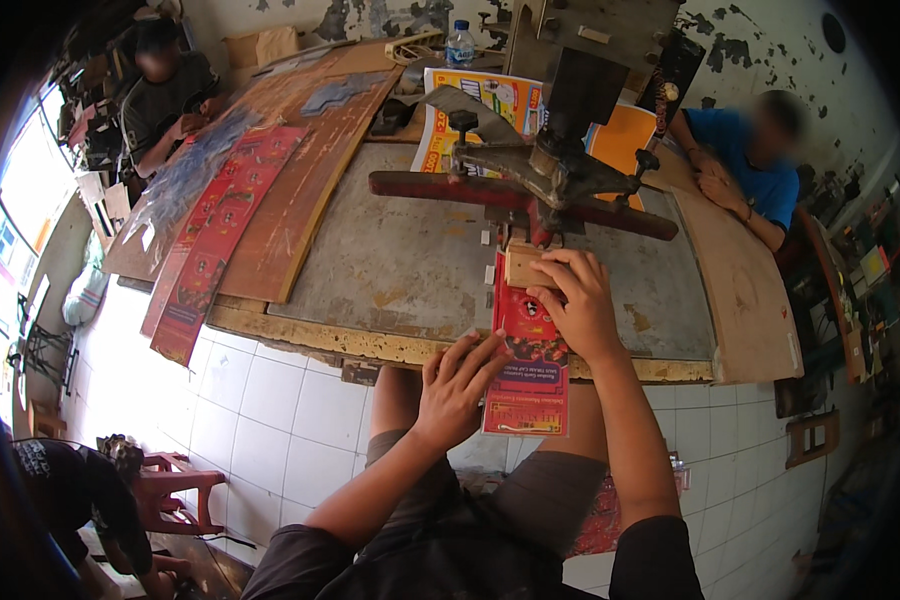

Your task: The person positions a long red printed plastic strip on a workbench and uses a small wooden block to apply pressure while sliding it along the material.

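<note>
A long red printed strip (530,400) lies under the press head, its near end hanging past the table's front edge. My left hand (460,385) rests at the strip's left edge with fingers stretched out and lying flat. On the strip's far part sits a small wooden block (523,268), beneath the red crossbar of the press (610,215). My right hand (580,305) is closed on the block's right side, fingers bent over it and thumb near its front edge. What lies under the block is hidden.
The metal-topped table (370,240) has a wooden board (340,170) at left, bearing red printed sheets (220,210) and clear plastic scraps. Colourful posters (515,100) and a water bottle (460,45) stand behind. Two people sit left and right; another bends low near a red stool (175,490).
</note>
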{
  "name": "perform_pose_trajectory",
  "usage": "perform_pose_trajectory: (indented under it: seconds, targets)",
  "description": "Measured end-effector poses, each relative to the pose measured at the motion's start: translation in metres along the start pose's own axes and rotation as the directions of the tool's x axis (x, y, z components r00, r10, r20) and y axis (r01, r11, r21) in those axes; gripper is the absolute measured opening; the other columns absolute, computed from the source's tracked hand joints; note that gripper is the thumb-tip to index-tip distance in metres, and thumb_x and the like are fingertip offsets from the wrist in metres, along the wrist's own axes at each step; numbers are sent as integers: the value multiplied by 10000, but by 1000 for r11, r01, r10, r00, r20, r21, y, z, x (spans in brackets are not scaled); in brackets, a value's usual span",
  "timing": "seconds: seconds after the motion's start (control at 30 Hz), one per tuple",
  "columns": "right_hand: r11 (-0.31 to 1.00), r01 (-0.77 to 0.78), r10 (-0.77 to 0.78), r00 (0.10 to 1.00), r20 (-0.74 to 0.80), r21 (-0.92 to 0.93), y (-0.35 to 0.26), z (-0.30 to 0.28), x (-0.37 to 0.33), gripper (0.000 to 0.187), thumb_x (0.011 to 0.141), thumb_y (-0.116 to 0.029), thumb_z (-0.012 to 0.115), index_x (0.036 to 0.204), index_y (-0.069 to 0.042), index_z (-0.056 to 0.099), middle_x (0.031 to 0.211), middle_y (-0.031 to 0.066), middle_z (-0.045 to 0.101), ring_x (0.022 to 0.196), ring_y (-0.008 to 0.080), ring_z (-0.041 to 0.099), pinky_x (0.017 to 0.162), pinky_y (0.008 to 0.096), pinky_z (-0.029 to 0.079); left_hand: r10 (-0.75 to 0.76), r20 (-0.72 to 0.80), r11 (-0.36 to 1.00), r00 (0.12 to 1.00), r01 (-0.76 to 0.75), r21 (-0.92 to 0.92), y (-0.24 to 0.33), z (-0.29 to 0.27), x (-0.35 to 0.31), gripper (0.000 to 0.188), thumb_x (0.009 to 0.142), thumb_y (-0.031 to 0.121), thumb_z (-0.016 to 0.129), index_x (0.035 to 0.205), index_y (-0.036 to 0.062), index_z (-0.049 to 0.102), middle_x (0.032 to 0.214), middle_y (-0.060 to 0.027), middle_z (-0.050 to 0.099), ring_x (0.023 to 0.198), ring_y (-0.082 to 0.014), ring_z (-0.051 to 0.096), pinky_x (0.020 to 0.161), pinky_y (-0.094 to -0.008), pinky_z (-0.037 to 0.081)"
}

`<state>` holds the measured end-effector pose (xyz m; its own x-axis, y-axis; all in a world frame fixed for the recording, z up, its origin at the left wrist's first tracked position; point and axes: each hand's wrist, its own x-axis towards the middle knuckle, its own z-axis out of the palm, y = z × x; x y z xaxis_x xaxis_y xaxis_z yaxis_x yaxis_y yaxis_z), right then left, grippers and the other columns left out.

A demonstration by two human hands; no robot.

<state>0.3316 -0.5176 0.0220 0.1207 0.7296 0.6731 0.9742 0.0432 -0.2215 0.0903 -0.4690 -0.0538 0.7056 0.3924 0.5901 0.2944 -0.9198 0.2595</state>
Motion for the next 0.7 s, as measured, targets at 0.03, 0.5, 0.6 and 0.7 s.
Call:
perform_pose_trajectory:
  seconds: [0.03, 0.5, 0.6, 0.7]
  targets:
    - [1000, 2, -2, 1000, -1, -4, 0, 0, 0, 372, 829, -198, 863, 1167, -97, 745, 1191, 35, 659, 1126, 277, 614, 969, 432, 482, 7, 23, 1000, 1000, -7, 13, 0, -3, 0, 536, 886, 187, 702, 1418, 207, 638, 1582, -2, 565, 1437, -246, 498, 1149, -411, 310]
    - [973, -214, 202, 971, 131, 89, 53, -33, -7, 247, 967, -166, 736, 1183, -48, 722, 1206, 122, 676, 1152, 343, 638, 990, 467, 497, 278, 297, 858, 913, -97, -504, -83, -71, 95, 574, 844, 159, 748, 1406, 106, 645, 1485, -124, 612, 1362, -337, 561, 1146, -504, 426]
    - [979, -176, 156, 970, 186, 98, 70, -23, -7, 299, 952, -172, 746, 1222, -50, 711, 1287, 130, 682, 1223, 365, 628, 1047, 463, 488, 238, 275, 934, 931, -142, -326, -99, -52, 136, 488, 909, 209, 730, 1376, 89, 657, 1459, -147, 619, 1361, -347, 561, 1155, -506, 419]
    - [989, -117, 101, 982, 158, 90, 73, -7, -7, 362, 925, -184, 773, 1257, -66, 693, 1328, 126, 681, 1263, 363, 609, 1086, 462, 469, 306, 292, 939, 906, -236, -252, -109, -25, 159, 497, 930, 282, 717, 1380, 83, 646, 1429, -173, 620, 1376, -361, 547, 1168, -511, 406]
